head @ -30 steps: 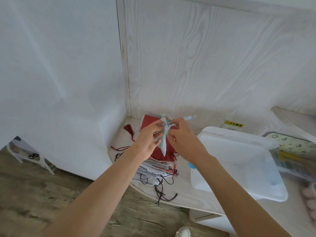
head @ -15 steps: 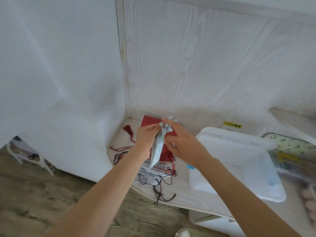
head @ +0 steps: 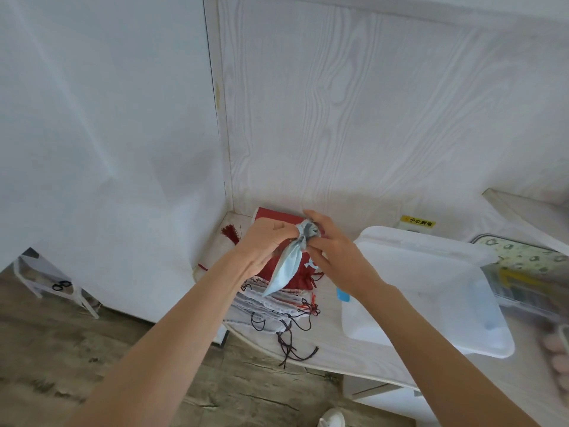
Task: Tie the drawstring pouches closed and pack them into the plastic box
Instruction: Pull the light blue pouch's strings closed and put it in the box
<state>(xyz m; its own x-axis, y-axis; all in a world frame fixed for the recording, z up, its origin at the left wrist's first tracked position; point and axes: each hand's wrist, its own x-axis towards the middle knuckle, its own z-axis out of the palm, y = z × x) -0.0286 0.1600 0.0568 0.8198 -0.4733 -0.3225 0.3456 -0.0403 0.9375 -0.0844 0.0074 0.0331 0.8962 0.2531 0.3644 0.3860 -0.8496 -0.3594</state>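
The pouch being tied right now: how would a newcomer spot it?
Start at the white plastic box on the table, then look left to the pile of pouches near the wall corner. Above it, both hands pinch the gathered neck of a pale blue pouch, the only one lifted and hanging.

One head-worn camera looked forward and down from above, close over a table (head: 332,349) in a wall (head: 354,118) corner, floor (head: 61,349) showing lower left.
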